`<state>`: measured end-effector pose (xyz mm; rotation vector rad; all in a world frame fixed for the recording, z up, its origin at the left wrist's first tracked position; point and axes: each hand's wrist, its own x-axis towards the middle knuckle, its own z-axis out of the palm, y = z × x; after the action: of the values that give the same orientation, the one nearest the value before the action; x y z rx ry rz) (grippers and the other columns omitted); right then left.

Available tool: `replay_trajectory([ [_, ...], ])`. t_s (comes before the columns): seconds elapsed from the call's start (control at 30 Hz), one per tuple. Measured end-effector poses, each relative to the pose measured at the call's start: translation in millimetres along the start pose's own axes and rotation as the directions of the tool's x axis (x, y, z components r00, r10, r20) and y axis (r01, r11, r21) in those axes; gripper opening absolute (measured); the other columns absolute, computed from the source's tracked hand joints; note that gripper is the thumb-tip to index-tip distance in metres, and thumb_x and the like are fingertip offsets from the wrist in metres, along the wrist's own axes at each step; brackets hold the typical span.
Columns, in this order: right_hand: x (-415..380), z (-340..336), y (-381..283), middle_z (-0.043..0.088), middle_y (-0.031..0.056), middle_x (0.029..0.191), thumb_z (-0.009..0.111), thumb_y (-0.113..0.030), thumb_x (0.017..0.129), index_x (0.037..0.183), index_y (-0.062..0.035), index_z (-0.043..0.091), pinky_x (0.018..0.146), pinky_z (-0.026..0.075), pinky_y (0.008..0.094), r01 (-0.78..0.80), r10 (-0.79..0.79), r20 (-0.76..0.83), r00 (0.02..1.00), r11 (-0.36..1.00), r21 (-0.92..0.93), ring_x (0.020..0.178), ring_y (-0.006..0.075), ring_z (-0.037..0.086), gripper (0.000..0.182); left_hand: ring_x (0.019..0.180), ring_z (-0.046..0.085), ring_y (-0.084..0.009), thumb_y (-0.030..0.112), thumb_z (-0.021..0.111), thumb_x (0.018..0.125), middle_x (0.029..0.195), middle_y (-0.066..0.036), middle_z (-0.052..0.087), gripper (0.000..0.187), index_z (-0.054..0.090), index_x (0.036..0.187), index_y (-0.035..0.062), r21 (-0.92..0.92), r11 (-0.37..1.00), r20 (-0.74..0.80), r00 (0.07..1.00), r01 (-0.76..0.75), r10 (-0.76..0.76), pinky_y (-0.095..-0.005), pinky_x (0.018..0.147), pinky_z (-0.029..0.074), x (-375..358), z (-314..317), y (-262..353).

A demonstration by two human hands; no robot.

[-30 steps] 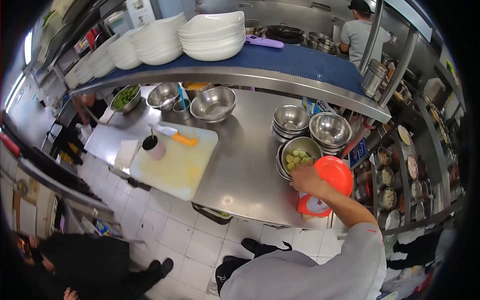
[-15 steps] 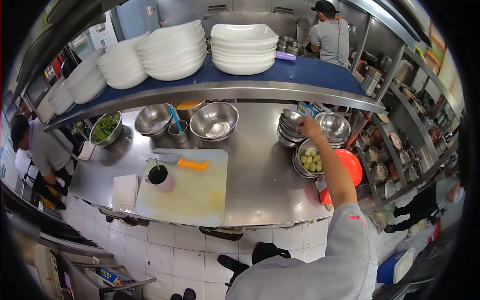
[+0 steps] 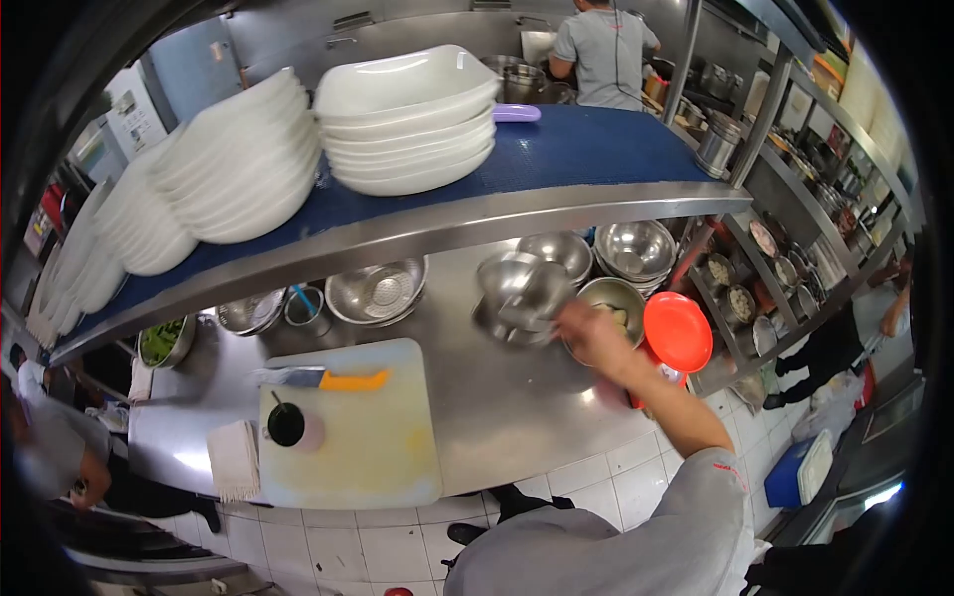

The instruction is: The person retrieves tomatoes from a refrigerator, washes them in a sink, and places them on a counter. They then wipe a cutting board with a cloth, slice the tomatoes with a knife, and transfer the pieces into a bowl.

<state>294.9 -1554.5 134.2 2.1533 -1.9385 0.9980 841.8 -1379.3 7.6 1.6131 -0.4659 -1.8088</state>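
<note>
My right hand [image 3: 596, 343] has its fingers closed on the edge of a stainless steel bowl [image 3: 527, 298], smeared by motion; whether it is one bowl or several nested cannot be made out. Just behind the hand, a metal bowl [image 3: 608, 290] with pale green chunks [image 3: 620, 317] is partly covered by it. More steel bowls [image 3: 636, 250] are stacked farther back, and a red round plate or lid [image 3: 679, 333] lies to the right. My left hand is out of view. A cutting board [image 3: 383, 447] carries an orange-handled knife [image 3: 355, 380] and a mug [image 3: 313, 433] with dark green contents.
Overhead, a shelf [image 3: 586, 149] holds stacks of white dishes [image 3: 407, 129]. Along the table's back left stand a perforated bowl [image 3: 376, 291] and a bowl of green leaves [image 3: 164, 343]. A folded cloth [image 3: 234, 460] lies left of the board. Co-workers [image 3: 599, 55] stand beyond the shelf and at the sides.
My right hand has come nearer and lower from the bowl stack at the back, bringing a steel bowl with it. The head view has shifted and tilted.
</note>
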Motion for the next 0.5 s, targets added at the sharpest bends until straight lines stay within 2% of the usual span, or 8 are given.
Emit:
replay_trajectory([
  [0.1, -32, 57, -2, 0.063, 0.0144, 0.094, 0.069, 0.0, 0.071, 0.096, -0.004, 0.063, 0.077, 0.052, 0.0431, 0.153, -0.159, 0.173, 0.972, 0.987, 0.048, 0.091, 0.0334, 0.062, 0.026, 0.074, 0.06, -0.0184, 0.042, 0.058, 0.094, 0.085, -0.007, 0.057, 0.037, 0.051, 0.113, 0.011, 0.123, 0.99, -0.034, 0.997, -0.067, 0.072, -0.0314, 0.056, 0.049, 18, 37, 29],
  [0.17, -37, 84, -1, 0.063, 0.014, 0.095, 0.071, -0.002, 0.071, 0.096, -0.0044, 0.063, 0.078, 0.052, 0.0433, 0.075, -0.104, 0.191, 0.976, 0.985, 0.154, 0.091, 0.0336, 0.062, 0.026, 0.056, 0.063, -0.0257, 0.04, 0.056, 0.095, 0.077, -0.009, 0.058, 0.037, 0.048, 0.113, 0.0098, 0.164, 0.964, 0.061, 0.977, -0.21, 0.202, -0.0363, 0.039, 0.051, 73, 3, 7],
  [0.23, -42, 95, -6, 0.063, 0.0127, 0.098, 0.074, -0.009, 0.074, 0.096, -0.0052, 0.063, 0.078, 0.052, 0.0418, -0.013, -0.062, 0.214, 0.975, 0.943, 0.332, 0.091, 0.0336, 0.062, 0.025, 0.061, 0.064, -0.0273, 0.036, 0.057, 0.095, 0.078, -0.01, 0.059, 0.036, 0.048, 0.114, 0.0072, 0.234, 0.928, 0.018, 0.955, -0.291, 0.295, -0.0355, 0.044, 0.053, 69, 22, 22],
  [0.27, -35, 84, -8, 0.064, 0.013, 0.097, 0.074, -0.011, 0.075, 0.093, -0.0042, 0.063, 0.078, 0.052, 0.0408, -0.069, -0.031, 0.26, 0.965, 0.927, 0.368, 0.091, 0.0337, 0.062, 0.023, 0.064, 0.065, -0.0277, 0.033, 0.057, 0.096, 0.078, -0.01, 0.058, 0.034, 0.048, 0.115, 0.0075, 0.188, 0.963, 0.012, 0.981, -0.193, 0.194, -0.0332, 0.047, 0.053, 55, 39, 40],
  [0.33, -23, 65, -3, 0.064, 0.0133, 0.094, 0.074, -0.01, 0.075, 0.089, -0.0035, 0.064, 0.077, 0.052, 0.0399, -0.053, -0.008, 0.15, 0.989, 0.915, 0.399, 0.09, 0.0334, 0.062, 0.018, 0.065, 0.065, -0.0275, 0.033, 0.057, 0.095, 0.078, -0.01, 0.058, 0.037, 0.046, 0.12, 0.0077, 0.185, 0.964, 0.033, 0.982, -0.189, 0.186, -0.0322, 0.047, 0.053, 49, 53, 51],
  [0.4, -7, 40, 12, 0.065, 0.0135, 0.091, 0.072, -0.007, 0.076, 0.086, -0.0022, 0.064, 0.077, 0.052, 0.0405, 0.021, -0.029, 0.03, 0.999, 0.967, 0.254, 0.089, 0.0333, 0.063, 0.014, 0.065, 0.065, -0.0273, 0.032, 0.058, 0.095, 0.079, -0.01, 0.058, 0.039, 0.045, 0.123, 0.0079, 0.203, 0.962, 0.021, 0.983, -0.182, 0.181, -0.0322, 0.047, 0.053, 44, 63, 54],
  [0.47, 14, 15, 25, 0.065, 0.0131, 0.09, 0.07, -0.003, 0.076, 0.086, -0.0012, 0.063, 0.077, 0.052, 0.0403, 0.0, 0.016, -0.151, 0.988, 0.994, 0.107, 0.088, 0.0333, 0.062, 0.012, 0.065, 0.065, -0.0271, 0.031, 0.058, 0.095, 0.079, -0.01, 0.058, 0.041, 0.044, 0.126, 0.0082, 0.209, 0.96, 0.01, 0.982, -0.186, 0.188, -0.0321, 0.046, 0.052, 40, 76, 53],
  [0.5, 21, 11, 44, 0.065, 0.0135, 0.092, 0.069, 0.0, 0.075, 0.089, -0.0011, 0.064, 0.077, 0.052, 0.041, -0.006, 0.015, -0.165, 0.986, 0.999, 0.054, 0.089, 0.034, 0.062, 0.014, 0.064, 0.064, -0.0262, 0.026, 0.059, 0.094, 0.08, -0.01, 0.058, 0.041, 0.043, 0.127, 0.0082, 0.183, 0.964, 0.044, 0.981, -0.192, 0.187, -0.0321, 0.047, 0.053, 41, 84, 53],
])
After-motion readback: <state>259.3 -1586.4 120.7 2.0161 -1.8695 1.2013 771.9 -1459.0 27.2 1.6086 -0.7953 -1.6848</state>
